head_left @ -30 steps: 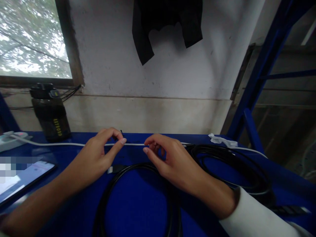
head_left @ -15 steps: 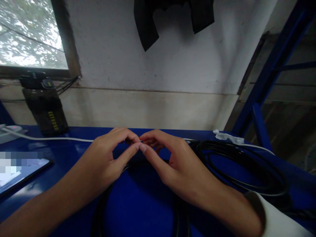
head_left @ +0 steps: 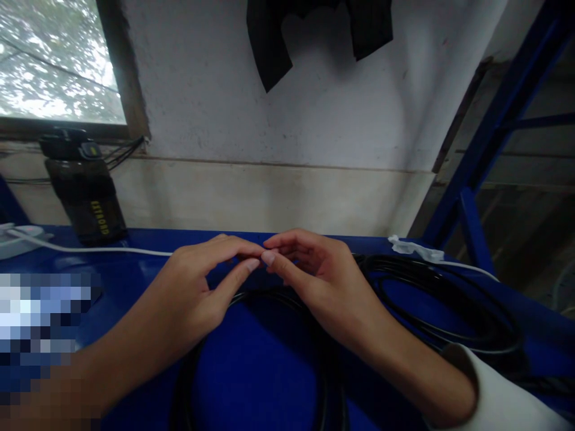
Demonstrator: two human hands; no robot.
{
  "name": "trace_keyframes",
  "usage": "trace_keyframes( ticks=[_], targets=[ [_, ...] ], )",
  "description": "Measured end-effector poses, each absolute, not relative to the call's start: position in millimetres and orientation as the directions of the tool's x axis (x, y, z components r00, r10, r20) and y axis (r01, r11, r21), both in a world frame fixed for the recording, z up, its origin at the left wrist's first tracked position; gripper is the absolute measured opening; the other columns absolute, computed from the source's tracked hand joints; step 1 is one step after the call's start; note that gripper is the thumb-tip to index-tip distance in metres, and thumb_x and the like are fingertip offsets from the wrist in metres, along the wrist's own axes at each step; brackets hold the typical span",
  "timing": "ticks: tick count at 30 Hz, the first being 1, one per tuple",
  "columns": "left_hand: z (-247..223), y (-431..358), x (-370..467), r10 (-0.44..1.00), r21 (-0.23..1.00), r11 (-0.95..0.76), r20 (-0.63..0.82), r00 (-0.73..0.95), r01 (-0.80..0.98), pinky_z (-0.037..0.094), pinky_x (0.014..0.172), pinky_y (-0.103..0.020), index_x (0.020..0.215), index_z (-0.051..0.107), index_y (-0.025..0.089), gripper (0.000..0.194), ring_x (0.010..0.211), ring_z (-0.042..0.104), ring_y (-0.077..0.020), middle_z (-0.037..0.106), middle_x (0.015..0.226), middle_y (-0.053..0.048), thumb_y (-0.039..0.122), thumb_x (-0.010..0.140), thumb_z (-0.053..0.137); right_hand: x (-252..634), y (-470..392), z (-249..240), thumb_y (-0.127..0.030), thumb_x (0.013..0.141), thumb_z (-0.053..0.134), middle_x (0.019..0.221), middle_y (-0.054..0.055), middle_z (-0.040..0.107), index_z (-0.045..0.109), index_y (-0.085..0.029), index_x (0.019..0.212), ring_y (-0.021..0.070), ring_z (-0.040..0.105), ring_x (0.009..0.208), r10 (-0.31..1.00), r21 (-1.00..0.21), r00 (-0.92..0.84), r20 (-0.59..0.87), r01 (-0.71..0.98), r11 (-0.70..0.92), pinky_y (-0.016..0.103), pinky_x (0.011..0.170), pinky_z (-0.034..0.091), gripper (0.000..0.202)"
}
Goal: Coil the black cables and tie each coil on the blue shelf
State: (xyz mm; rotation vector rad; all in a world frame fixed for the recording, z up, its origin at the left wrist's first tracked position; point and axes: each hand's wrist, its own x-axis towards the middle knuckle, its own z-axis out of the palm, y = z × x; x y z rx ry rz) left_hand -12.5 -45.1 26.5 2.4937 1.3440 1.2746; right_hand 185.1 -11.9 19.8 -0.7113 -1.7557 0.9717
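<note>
a loop of black cable lies on the blue tabletop at the lower centre of the frame, below and between two bare hands. its upper curve passes just under them, partly hidden by the fingers and the right forearm. a white cable runs from the left edge to behind the left hand.

the hands meet near the centre of the frame, fingertips touching or almost touching. on the left hand, the index finger and thumb reach toward each other in a narrow pinch shape. the right hand is loosely curled, thumb tip close to the index fingertip, the other fingers bent behind. whether either hand grips something small, or is empty, cannot be told.

the forearms rise from the lower left and lower right corners and angle inward; the right one wears a pale sleeve. pixelated blocks cover part of the left forearm and the tabletop beside it.

a second coil of black cable lies at the right, with crumpled white plastic just behind it. a dark bottle stands at the left, and black cloth hangs at the top centre
</note>
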Motion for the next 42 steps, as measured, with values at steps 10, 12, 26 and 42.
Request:
trace_keyframes(
  ticks=[10,12,26,42],
  targets=[
    [27,-48,-10,0.757,0.464,-0.569,0.618,0.213,0.678,0.057,0.085,-0.03,0.104,0.075,0.03,0.01,0.093,0.075,-0.0198,0.081,0.101,0.004,0.035,0.098,0.069,184,-11,20,-0.025,0.089,0.078,0.094,0.005,0.078,0.075,-0.016,0.1,0.0194,0.072,0.085,0.832,-0.887,-0.32,0.453,-0.069,0.457,0.033,0.078,0.056,0.015],
    [26,-46,-10,0.76,0.474,-0.567,0.617,0.205,0.674,0.057,0.087,-0.032,0.106,0.074,0.03,0.012,0.095,0.075,-0.0203,0.08,0.104,0.003,0.036,0.098,0.069,183,-10,20,-0.025,0.088,0.077,0.092,0.005,0.077,0.074,-0.017,0.1,0.0193,0.072,0.084,0.84,-0.894,-0.312,0.444,-0.09,0.439,0.033,0.076,0.055,0.015],
    [9,-41,-16,0.898,0.479,-0.439,0.266,0.351,0.76,0.054,0.091,-0.039,0.102,0.073,0.025,0.025,0.098,0.07,-0.0263,0.076,0.104,-0.003,0.043,0.086,0.078,192,-2,21,-0.026,0.084,0.076,0.089,0.006,0.076,0.072,-0.017,0.093,0.0207,0.071,0.082,0.848,-0.857,-0.155,0.508,0.013,0.516,0.034,0.077,0.055,0.013],
    [14,-39,-18,0.823,0.454,-0.566,0.365,0.437,0.688,0.051,0.089,-0.036,0.104,0.07,0.024,0.016,0.097,0.067,-0.0223,0.071,0.103,-0.004,0.029,0.101,0.055,187,-7,21,-0.021,0.088,0.074,0.088,0.005,0.077,0.076,-0.016,0.1,0.019,0.072,0.08,0.825,-0.842,-0.287,0.486,0.099,0.53,0.032,0.075,0.057,0.013]
  ],
)
